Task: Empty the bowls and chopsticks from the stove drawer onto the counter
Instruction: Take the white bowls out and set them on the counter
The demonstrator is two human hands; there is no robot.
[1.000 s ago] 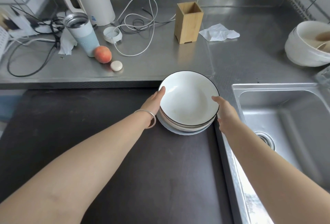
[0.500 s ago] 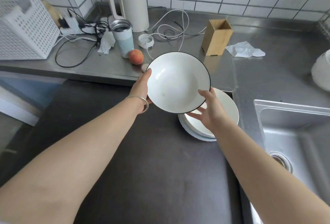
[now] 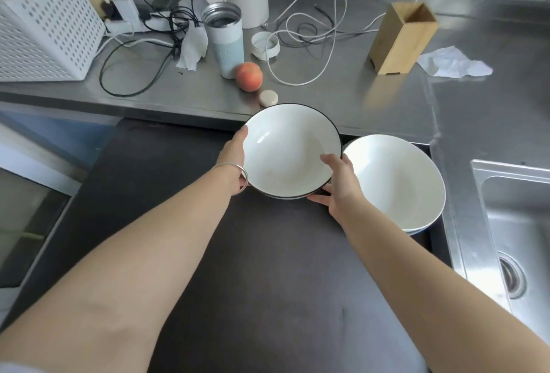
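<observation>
A white bowl with a black rim [image 3: 290,149] is held between both my hands above the dark stove top [image 3: 238,268]. My left hand [image 3: 235,158] grips its left edge and my right hand [image 3: 339,185] grips its lower right edge. Whether the bowl touches the stove top I cannot tell. Just to its right a stack of plain white bowls [image 3: 395,182] rests at the stove's far right corner. No chopsticks or drawer are in view.
The steel counter [image 3: 327,93] behind holds a peach [image 3: 249,76], a small round lid [image 3: 268,97], a tumbler [image 3: 224,42], cables [image 3: 297,30], a wooden holder [image 3: 401,36], a tissue [image 3: 452,63] and a white perforated basket [image 3: 44,24]. A sink [image 3: 520,238] lies at right.
I lifted the black-rimmed bowl off the stack, carried it left and then lowered it towards the stove top beside the remaining white bowls.
</observation>
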